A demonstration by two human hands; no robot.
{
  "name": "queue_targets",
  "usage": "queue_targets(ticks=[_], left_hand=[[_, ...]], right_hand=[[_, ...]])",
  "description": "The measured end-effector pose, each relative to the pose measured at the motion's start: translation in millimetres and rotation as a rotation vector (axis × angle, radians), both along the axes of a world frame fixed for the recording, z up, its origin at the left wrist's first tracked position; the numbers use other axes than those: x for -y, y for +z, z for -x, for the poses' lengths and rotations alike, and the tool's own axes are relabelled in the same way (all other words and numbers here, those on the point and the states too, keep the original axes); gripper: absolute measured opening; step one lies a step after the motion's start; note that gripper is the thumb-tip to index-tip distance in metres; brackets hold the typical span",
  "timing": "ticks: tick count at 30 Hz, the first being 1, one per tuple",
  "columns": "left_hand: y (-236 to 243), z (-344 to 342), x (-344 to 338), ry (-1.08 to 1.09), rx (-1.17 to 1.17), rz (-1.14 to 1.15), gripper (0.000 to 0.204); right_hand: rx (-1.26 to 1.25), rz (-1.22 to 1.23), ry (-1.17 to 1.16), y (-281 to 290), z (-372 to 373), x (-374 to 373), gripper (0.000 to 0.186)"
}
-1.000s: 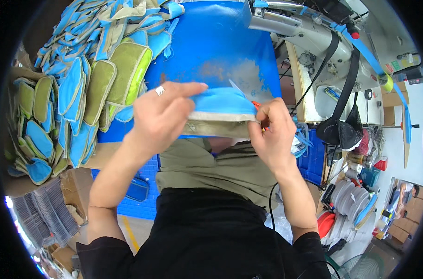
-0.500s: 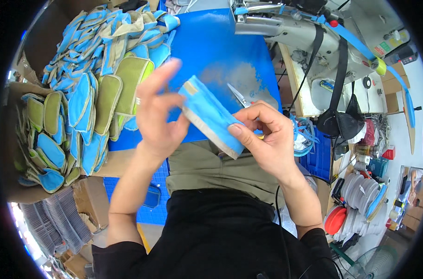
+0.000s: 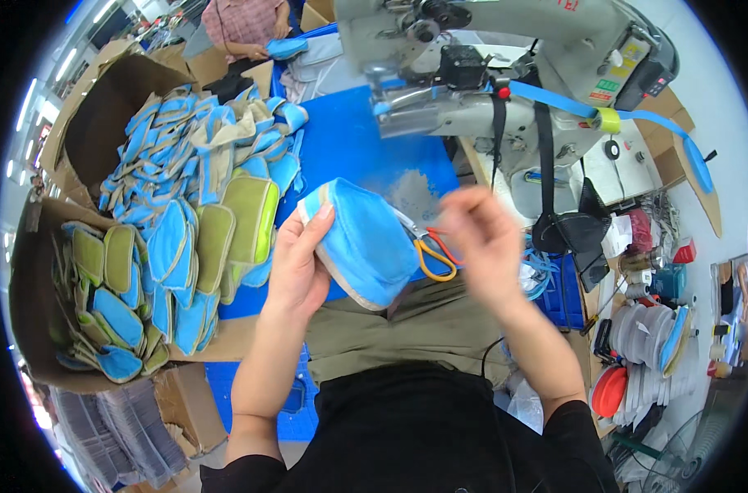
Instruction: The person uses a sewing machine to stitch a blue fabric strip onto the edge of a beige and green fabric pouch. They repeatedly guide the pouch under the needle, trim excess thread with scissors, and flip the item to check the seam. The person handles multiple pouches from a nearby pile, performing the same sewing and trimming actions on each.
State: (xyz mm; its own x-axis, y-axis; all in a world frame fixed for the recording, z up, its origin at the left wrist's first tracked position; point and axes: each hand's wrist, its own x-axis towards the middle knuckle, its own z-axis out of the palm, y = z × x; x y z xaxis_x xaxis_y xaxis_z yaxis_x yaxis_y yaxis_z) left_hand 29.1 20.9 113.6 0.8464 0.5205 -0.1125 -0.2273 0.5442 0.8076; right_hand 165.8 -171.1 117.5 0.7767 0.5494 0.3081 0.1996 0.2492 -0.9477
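Observation:
A blue fabric piece with a beige bound edge [image 3: 364,246] is in my left hand [image 3: 300,263], whose thumb lies over the bound edge and whose fingers wrap round behind it. Just to its right, my right hand [image 3: 485,242] is off the fabric, with its fingers blurred by motion. Between the fabric and my right hand are scissors with orange and yellow handles [image 3: 435,261]; their blades are partly hidden by the fabric. Behind these is the worn blue worktop [image 3: 349,123].
Piled blue-and-beige strips [image 3: 185,140] and blue and green pieces in a cardboard box [image 3: 41,271] fill the left. A sewing machine [image 3: 472,115] occupies the upper right, white spools [image 3: 637,337] the lower right. A co-worker [image 3: 242,29] works at the far end with blue fabric.
The fabric has turned into a wider, more upright shape in my left hand, which has closed on it. My right hand has let go and moved right. The view has lifted, showing the co-worker.

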Motion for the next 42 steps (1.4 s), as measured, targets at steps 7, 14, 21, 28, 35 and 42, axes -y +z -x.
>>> queue_targets(ticks=[7, 14, 21, 28, 35, 42], left_hand=[[18.2, -34.3, -27.7, 0.060, -0.008, -0.114, 0.029], [22.6, -73.1, -55.7, 0.087, 0.011, -0.114, 0.026], [22.2, -94.8, -76.0, 0.017, -0.027, -0.149, 0.025], [19.8, -115.1, -79.8, 0.036, -0.077, -0.152, 0.025], [12.9, -120.6, -80.2, -0.021, -0.103, -0.238, 0.022], [27.3, -139.7, -83.9, -0.074, -0.091, -0.253, 0.017]], right_hand=[[-0.085, 0.050, -0.178, 74.6, -147.4, -14.2, 0.044], [0.033, 0.143, -0.105, 81.8, -161.6, -42.8, 0.033], [-0.086, 0.194, -0.173, 80.0, -226.3, -41.3, 0.021], [0.132, 0.032, -0.554, 25.3, -109.1, -21.1, 0.014], [-0.142, 0.135, -0.048, -10.5, -32.7, -106.2, 0.025], [-0.842, -0.172, 0.119, -7.3, -44.0, -117.5, 0.016]])
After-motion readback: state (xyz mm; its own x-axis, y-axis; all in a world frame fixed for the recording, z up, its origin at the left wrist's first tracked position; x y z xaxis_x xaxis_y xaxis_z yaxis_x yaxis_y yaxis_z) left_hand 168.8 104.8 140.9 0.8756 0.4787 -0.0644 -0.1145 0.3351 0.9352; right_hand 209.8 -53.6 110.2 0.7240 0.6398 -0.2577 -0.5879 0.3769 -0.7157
